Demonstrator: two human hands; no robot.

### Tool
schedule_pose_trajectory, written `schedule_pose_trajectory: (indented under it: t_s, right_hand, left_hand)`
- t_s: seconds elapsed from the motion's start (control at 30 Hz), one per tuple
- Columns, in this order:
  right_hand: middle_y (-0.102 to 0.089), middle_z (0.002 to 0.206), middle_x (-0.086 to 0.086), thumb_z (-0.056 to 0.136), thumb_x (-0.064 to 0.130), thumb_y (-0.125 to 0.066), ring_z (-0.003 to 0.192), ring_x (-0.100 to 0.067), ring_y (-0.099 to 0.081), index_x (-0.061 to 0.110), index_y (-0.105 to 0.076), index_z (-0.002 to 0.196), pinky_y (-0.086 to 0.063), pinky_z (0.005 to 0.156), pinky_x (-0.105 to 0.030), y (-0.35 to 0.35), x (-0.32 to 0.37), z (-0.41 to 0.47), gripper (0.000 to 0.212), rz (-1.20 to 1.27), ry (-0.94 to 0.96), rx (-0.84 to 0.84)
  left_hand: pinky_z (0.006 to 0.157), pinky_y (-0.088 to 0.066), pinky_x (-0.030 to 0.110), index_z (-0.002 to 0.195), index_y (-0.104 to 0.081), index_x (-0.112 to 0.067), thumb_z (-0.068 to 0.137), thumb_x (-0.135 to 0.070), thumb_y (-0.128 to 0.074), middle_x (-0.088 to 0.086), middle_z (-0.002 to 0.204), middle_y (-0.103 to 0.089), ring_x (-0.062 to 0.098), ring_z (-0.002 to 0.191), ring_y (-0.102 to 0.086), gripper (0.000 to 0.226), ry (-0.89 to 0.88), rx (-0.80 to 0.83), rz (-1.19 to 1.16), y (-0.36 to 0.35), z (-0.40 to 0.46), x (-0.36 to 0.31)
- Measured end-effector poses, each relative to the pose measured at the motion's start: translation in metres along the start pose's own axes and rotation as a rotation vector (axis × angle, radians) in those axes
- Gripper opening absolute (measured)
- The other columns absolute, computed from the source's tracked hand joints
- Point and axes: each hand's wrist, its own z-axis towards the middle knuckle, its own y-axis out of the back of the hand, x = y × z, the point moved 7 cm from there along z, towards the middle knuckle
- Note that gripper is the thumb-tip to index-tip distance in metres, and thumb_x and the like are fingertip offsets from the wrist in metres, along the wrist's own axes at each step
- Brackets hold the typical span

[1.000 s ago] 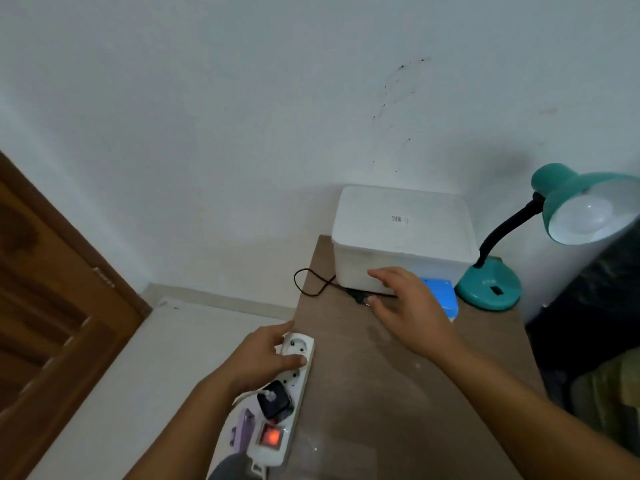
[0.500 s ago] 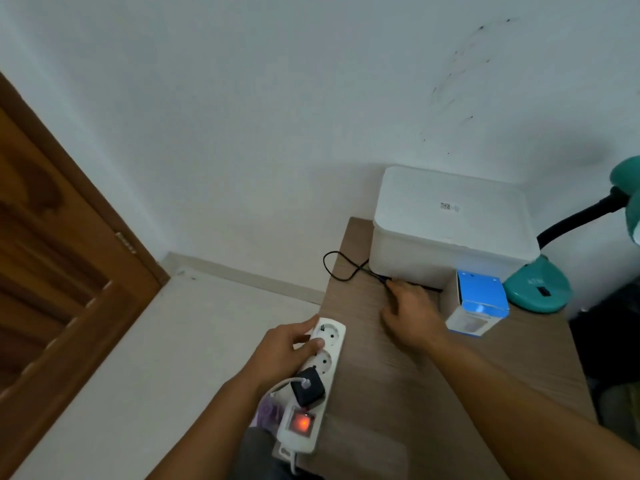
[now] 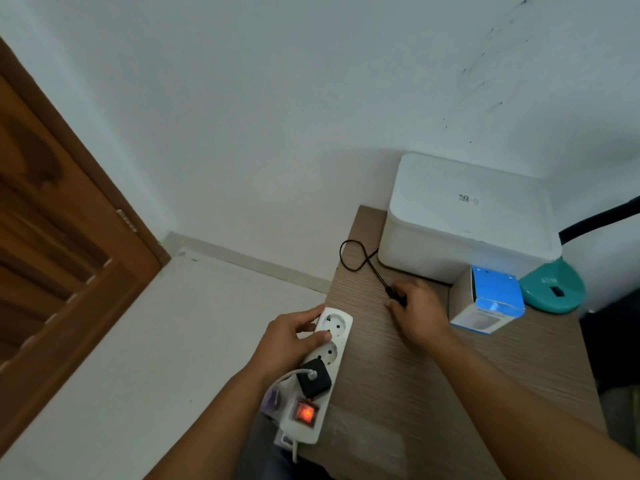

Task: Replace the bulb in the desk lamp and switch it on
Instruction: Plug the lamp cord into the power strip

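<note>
Left hand (image 3: 289,341) grips the power strip (image 3: 320,372); right hand (image 3: 417,308) pinches the black plug (image 3: 394,295), lamp (image 3: 554,289) head cut off.

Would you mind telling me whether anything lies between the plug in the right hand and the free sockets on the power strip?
Nothing visible does. The right hand holds the black plug over bare tabletop, and the power strip, steadied by the left hand, has its two end sockets free.

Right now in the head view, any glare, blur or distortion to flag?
Head view: wide-angle bending curves the door and table edges; the lit red switch on the power strip blooms; a pale sheen sits on the near tabletop; soft shadow falls under the right hand; overall soft, no strong motion blur.
</note>
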Motion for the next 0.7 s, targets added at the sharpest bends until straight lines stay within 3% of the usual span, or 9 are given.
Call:
schedule_pose_trajectory:
  t_s: [0.1,0.23,0.57,0.7]
  right_hand:
    - [-0.061,0.091,0.000,0.089,0.026,-0.066,0.090,-0.020,-0.060,0.018,-0.068,0.095,-0.037,0.062,-0.024,-0.002,0.001,-0.003,0.010,0.075,-0.035,0.037]
    - [-0.064,0.094,0.004,0.090,0.022,-0.067,0.086,-0.011,-0.057,0.014,-0.071,0.111,-0.040,0.073,-0.024,-0.002,0.004,-0.012,0.023,0.164,-0.036,0.050]
    - [-0.067,0.094,0.003,0.081,0.017,-0.077,0.090,-0.011,-0.061,0.023,-0.070,0.100,-0.043,0.071,-0.019,-0.010,0.013,-0.026,0.021,0.407,-0.105,0.129]
    - [-0.065,0.101,0.007,0.084,0.014,-0.074,0.095,-0.006,-0.060,0.027,-0.067,0.111,-0.043,0.076,-0.015,-0.003,0.038,-0.031,0.031,0.539,-0.036,0.181]
  left_hand:
    - [0.065,-0.046,0.000,0.125,-0.059,-0.049,0.087,-0.024,-0.077,-0.024,0.102,-0.069,-0.020,0.093,-0.060,0.049,0.018,0.006,-0.030,-0.001,0.000,0.002]
    - [0.063,-0.047,0.002,0.117,-0.062,-0.052,0.086,-0.021,-0.077,-0.025,0.098,-0.072,-0.020,0.092,-0.063,0.046,0.020,0.013,-0.056,-0.001,-0.001,0.001]
    - [0.071,-0.053,0.011,0.110,-0.065,-0.054,0.085,-0.018,-0.078,-0.021,0.096,-0.075,-0.004,0.092,-0.071,0.046,0.027,0.034,-0.136,0.000,-0.004,-0.002]
    - [0.078,-0.055,0.018,0.100,-0.065,-0.061,0.084,-0.018,-0.079,-0.018,0.100,-0.076,-0.002,0.093,-0.072,0.048,0.022,0.034,-0.160,0.000,-0.004,-0.003]
